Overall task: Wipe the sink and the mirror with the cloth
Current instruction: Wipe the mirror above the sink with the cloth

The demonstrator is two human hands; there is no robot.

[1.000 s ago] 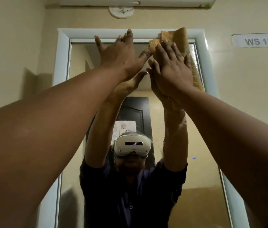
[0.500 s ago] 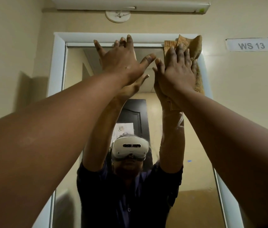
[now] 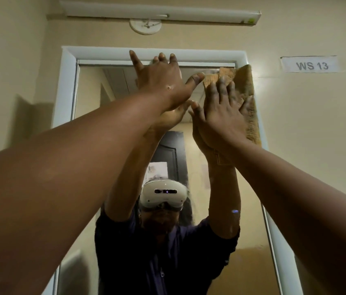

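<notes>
We see a tall mirror [image 3: 95, 99] in a pale frame, fixed to a cream wall, with both of the person's bare arms raised toward its top edge. The right hand [image 3: 221, 116] lies flat with its fingers straight and slightly spread, pressing a tan cloth [image 3: 246, 86] against the mirror's upper right corner; the cloth spills over the frame there. The left hand [image 3: 161, 79] is also flat and holds nothing, its fingers straight and fanned against the glass near the mirror's top centre, just beside the cloth. A label [image 3: 311, 65] reading "WS 13" is stuck on the wall to the right of the mirror. A long light fitting [image 3: 189, 13] runs above the mirror.
</notes>
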